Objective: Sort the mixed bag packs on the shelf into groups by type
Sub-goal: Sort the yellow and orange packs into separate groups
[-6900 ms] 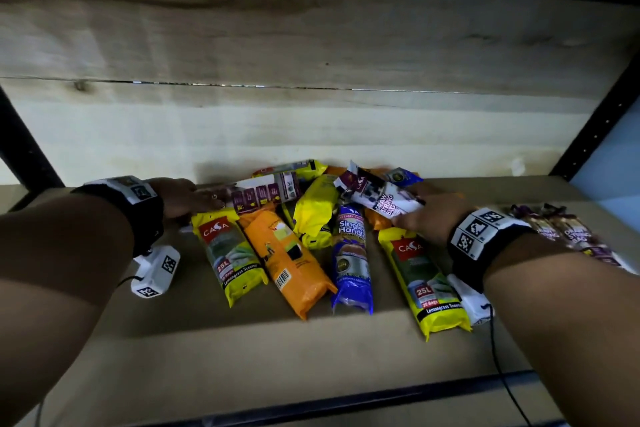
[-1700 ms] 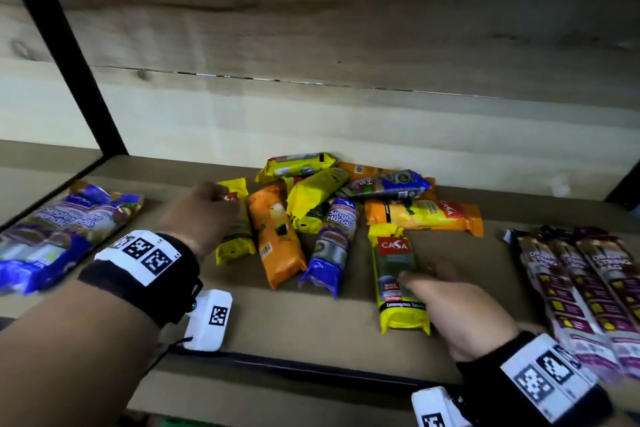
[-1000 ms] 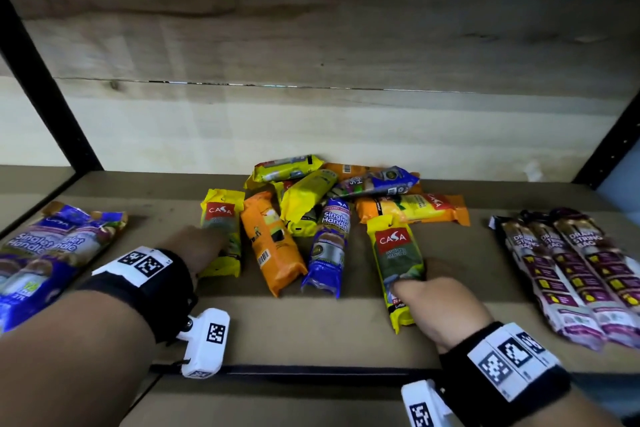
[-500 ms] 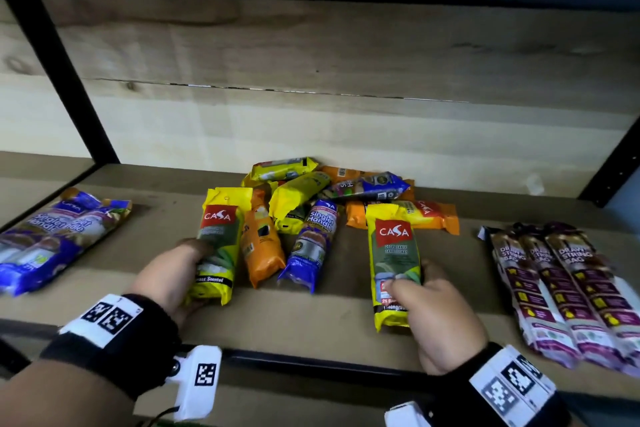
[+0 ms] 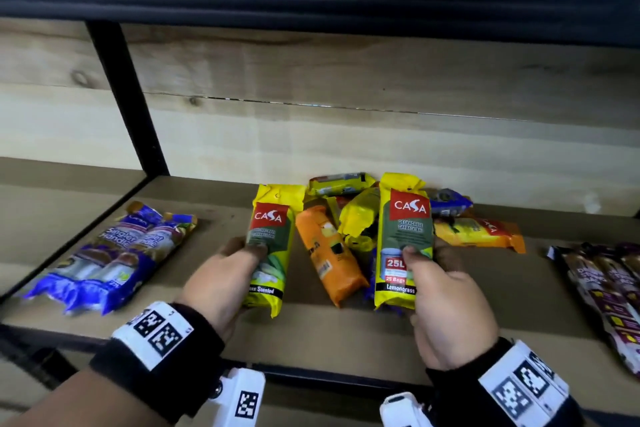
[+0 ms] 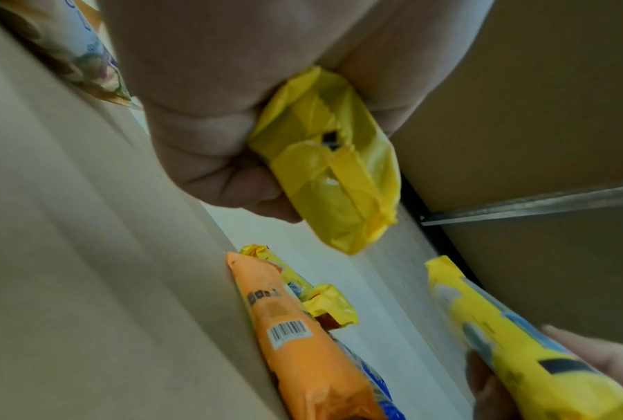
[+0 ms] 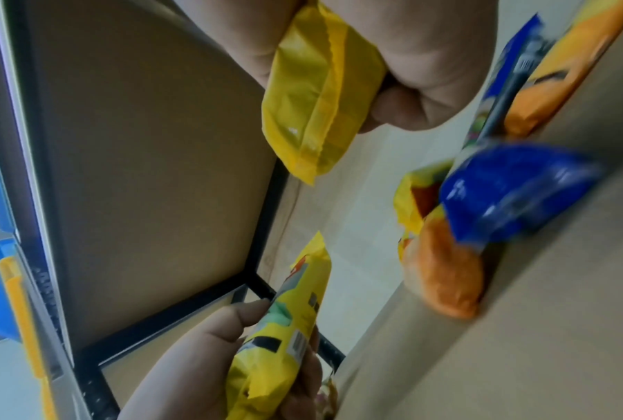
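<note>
Both hands loaded. Left hand (image 5: 221, 277) has fingers and thumb wrapped round the lower half of a yellow Casa pack (image 5: 272, 246); right hand (image 5: 446, 302) is curled the same way round a second yellow Casa pack (image 5: 405, 243). Both packs are lifted off the shelf (image 5: 346, 333), long axes pointing away from the person toward the back wall, labels up, roughly parallel.

Between them the unsorted pile (image 5: 349, 218) sits on the board: an orange pack (image 5: 329, 253), more yellow ones, and a blue one partly hidden behind the right pack.

Key relation: the blue packs (image 5: 107, 263) are grouped at far left, the dark purple packs (image 5: 609, 288) at far right, and no yellow group is laid down yet. Free board lies in front of the pile and on either side. The left pack is nearer the left gap, so probably the right hand crosses over to join it, though that's a guess; the wrist views are too blurred to help.
</note>
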